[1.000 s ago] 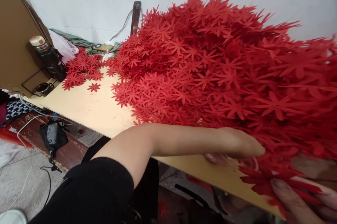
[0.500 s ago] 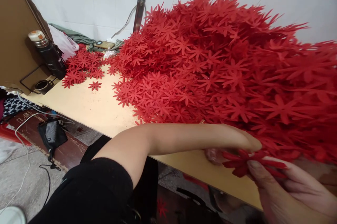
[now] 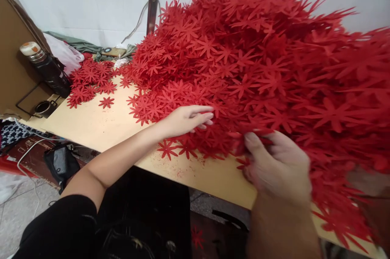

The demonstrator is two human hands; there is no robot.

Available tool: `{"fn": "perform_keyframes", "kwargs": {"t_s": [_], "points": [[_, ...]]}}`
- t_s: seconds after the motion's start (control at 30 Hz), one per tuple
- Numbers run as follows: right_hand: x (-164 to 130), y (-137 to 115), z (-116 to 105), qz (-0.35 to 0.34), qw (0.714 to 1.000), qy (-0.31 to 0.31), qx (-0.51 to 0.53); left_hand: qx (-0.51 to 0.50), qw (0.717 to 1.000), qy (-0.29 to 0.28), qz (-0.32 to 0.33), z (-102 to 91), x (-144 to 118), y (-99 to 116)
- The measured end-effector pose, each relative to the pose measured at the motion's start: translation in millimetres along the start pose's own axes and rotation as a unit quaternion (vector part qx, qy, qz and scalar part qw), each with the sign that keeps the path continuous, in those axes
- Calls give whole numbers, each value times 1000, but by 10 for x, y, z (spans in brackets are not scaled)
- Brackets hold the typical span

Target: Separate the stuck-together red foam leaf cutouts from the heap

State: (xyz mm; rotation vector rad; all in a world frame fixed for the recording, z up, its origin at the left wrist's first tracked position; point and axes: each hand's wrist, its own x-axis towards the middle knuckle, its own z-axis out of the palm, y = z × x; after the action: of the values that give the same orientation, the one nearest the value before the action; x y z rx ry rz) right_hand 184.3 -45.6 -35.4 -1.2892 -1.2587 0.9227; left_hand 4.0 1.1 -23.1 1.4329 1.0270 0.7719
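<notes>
Hundreds of red cut-out flowers (image 3: 258, 60) are lying heaped in one big pile across the tan tabletop (image 3: 100, 125), reaching up against the white tiled wall (image 3: 91, 3). I am laying my left hand (image 3: 185, 120) flat against the pile's near edge, fingers stretched out and grasping nothing. I am pinching my right hand (image 3: 278, 165) on a few flowers at the pile's front, thumb on top. Beyond, a smaller scatter of flowers (image 3: 89, 82) is lying beside a dark bottle (image 3: 45, 69) that is leaning on brown cardboard (image 3: 15, 60).
</notes>
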Motion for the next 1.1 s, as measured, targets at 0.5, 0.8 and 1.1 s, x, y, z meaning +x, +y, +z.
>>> {"fn": "perform_keyframes", "kwargs": {"t_s": [0.5, 0.8, 1.1], "points": [[484, 118, 1273, -144, 984, -68, -78, -310, 933, 184, -17, -549, -83, -271], [742, 81, 1394, -68, 986, -153, 22, -235, 945, 225, -9, -664, 28, -452], [828, 120, 1459, 6, 972, -186, 146, -308, 941, 142, 8, -691, -54, -540]]}}
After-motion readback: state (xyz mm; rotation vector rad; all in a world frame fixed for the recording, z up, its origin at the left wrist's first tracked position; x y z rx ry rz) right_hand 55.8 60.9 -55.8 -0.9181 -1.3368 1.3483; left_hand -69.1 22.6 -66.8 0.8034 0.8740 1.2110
